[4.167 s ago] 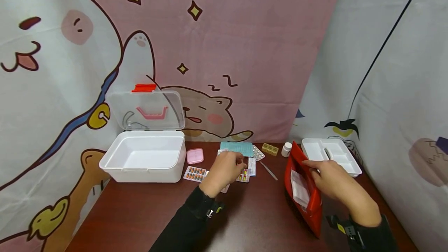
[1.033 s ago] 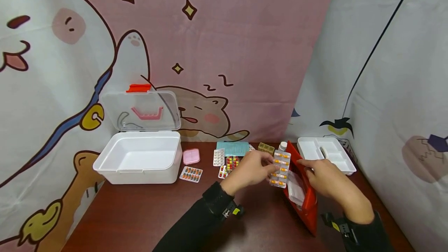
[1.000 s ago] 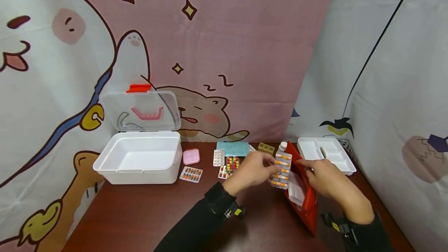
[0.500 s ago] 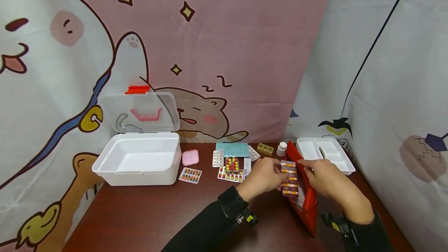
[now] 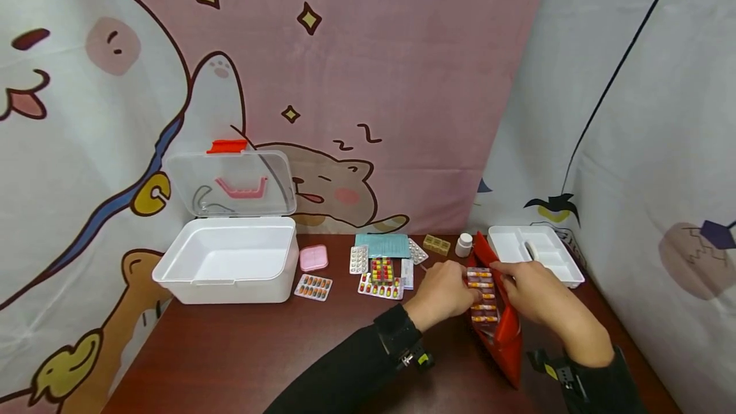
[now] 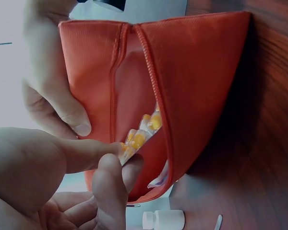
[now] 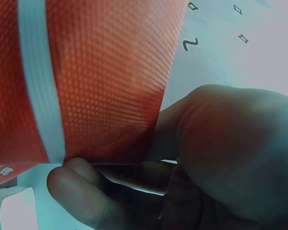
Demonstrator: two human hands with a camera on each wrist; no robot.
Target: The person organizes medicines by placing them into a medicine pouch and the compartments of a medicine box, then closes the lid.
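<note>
Clear-plastic blister pack of orange-and-white capsules [image 5: 482, 297], held at the mouth of a red fabric zip pouch [image 5: 508, 347], partly inside it. Its left long edge is pinched between thumb and fingers by the left-hand grip [image 5: 445, 292], which is closed to little more than the pack's thickness. In the head view, the pack is positioned just right of that grip, with its long axis directed from far to near, roughly along the pouch's opening. The pouch's right wall is pinched by the right-hand grip [image 5: 537, 289], closed on the fabric; the pack is touched by the nearer, left-hand one.

In the left wrist view, the pack is seen slanted across the mouth, its inner end hidden behind the zipped edge. That edge and a pale item [image 6: 159, 179] inside, too covered to be identified, are judged to be in the way.

Right of the pouch, a white compartment tray [image 5: 560, 254] is set. By the pouch's far left corner, a small white bottle [image 5: 464, 245] and a translucent amber box [image 5: 436, 245] are placed. Farther left of the pouch, on the dark reddish counter [image 5: 230, 363], a flat teal packet [image 5: 382, 245], more blister packs [image 5: 379, 288], a pink square case [image 5: 314, 258] and an open white plastic box [image 5: 227, 289] are laid out.
</note>
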